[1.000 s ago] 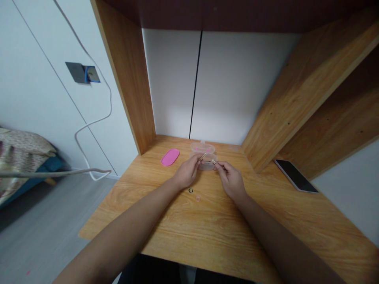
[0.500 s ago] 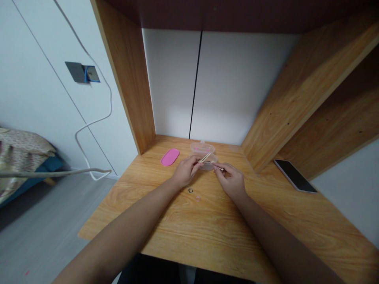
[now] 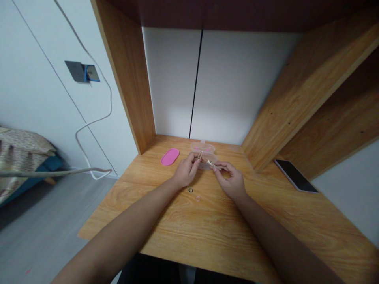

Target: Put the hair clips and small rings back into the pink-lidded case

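My left hand (image 3: 186, 172) and my right hand (image 3: 231, 180) are close together over the wooden desk (image 3: 207, 221), both pinched on a thin pale stick-like piece (image 3: 207, 161) that spans the gap between their fingertips. What exactly the piece is I cannot make out. Just behind the fingers stands a small clear plastic container (image 3: 203, 149) with something pink inside. A small black ring (image 3: 190, 190) and a small pink ring (image 3: 197, 198) lie on the desk between my wrists.
A pink oval lid (image 3: 170, 156) lies left of the container. A dark phone (image 3: 295, 175) rests on the desk at the right. Wooden side panels enclose the desk. A white cable (image 3: 89, 126) hangs on the wall at left, near a bed.
My fingers have shifted slightly on the thin piece, and its angle between the hands has changed. The arms have stayed in place.
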Motion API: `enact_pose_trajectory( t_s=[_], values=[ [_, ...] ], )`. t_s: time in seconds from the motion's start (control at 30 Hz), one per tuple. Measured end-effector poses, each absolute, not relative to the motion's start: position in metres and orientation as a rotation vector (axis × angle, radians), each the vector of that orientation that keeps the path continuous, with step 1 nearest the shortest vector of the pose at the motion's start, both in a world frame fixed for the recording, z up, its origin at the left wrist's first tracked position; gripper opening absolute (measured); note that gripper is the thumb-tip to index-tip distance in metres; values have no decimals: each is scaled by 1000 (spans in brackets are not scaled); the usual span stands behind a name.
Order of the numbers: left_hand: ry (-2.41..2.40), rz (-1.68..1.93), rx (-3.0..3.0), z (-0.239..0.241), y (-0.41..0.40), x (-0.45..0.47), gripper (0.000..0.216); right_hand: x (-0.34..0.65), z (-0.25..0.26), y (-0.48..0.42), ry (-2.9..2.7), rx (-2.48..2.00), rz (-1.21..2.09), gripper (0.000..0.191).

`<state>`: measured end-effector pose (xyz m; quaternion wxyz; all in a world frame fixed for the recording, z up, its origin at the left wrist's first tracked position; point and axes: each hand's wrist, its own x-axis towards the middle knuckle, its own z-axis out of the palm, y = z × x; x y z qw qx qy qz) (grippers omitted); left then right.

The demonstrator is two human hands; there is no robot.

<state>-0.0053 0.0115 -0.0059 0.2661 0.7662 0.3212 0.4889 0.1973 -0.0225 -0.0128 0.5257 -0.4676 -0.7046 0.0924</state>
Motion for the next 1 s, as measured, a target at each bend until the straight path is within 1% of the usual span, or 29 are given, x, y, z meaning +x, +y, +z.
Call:
enact_pose_trajectory(
  t_s=[0.1, 0.3, 0.37, 0.53, 0.63, 0.87, 1.0],
  values=[
    [872, 1239, 2100, -8, 12, -4, 20, 197, -11, -22, -1736, -1064, 202, 6],
    [873, 1092, 2256, -9, 10, -3, 19, 193, -7, -22, -1767, -932, 313, 4],
    [867, 1071, 2266, -9, 10, -3, 18, 193, -9, -22, -1717, -942, 386, 7],
    [849, 1057, 2241, -10, 9, -2, 21, 190, -12, -19, -1454, -956, 664, 21],
    [851, 1092, 2215, -11, 10, -2, 24, 188, -11, -18, -1342, -949, 706, 28],
    [879, 1184, 2081, -10, 13, -4, 31, 187, -13, -16, -1294, -877, 758, 25],
    [855, 1209, 2001, -13, 15, -4, 25, 188, -16, -15, -1344, -920, 750, 26]
  ],
)
